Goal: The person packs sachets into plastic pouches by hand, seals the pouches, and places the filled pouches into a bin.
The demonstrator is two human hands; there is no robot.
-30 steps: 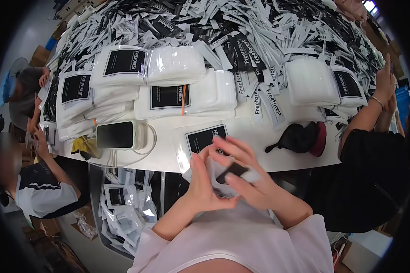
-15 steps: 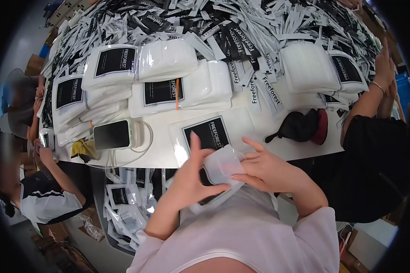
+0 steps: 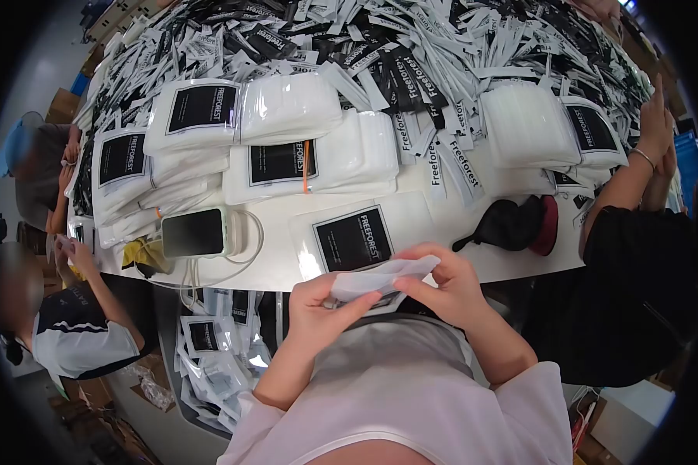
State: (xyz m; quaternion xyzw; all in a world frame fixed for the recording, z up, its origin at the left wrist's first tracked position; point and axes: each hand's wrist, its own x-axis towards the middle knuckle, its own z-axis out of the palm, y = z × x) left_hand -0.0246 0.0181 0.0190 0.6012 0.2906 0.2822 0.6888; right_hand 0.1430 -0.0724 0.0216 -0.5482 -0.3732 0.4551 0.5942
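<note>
Both my hands grip one translucent plastic pouch [image 3: 380, 280] just in front of the table's near edge. My left hand [image 3: 315, 311] is closed on its left end, thumb toward me. On the other end, my right hand [image 3: 448, 288] pinches between thumb and fingers. The pouch's upper part looks bent over, and its inside cannot be made out. Beyond it, a flat pouch with a black FREEFOREST label [image 3: 353, 240] lies on the white table [image 3: 275, 263]. Banded stacks of similar pouches [image 3: 291, 105] stand behind that one.
Black and white Freeforest sachets [image 3: 411, 85] heap across the back. A phone [image 3: 192, 233] with a cable lies left, a black and red pouch [image 3: 512, 223] right. Another pouch stack [image 3: 527, 128] stands right. Below left is a bin of packed pouches [image 3: 209, 368]. Co-workers sit on both sides.
My left hand has gone from spread fingers to gripping the pouch's left end. My right hand has closed on the other end, and the pouch now lies more level between them.
</note>
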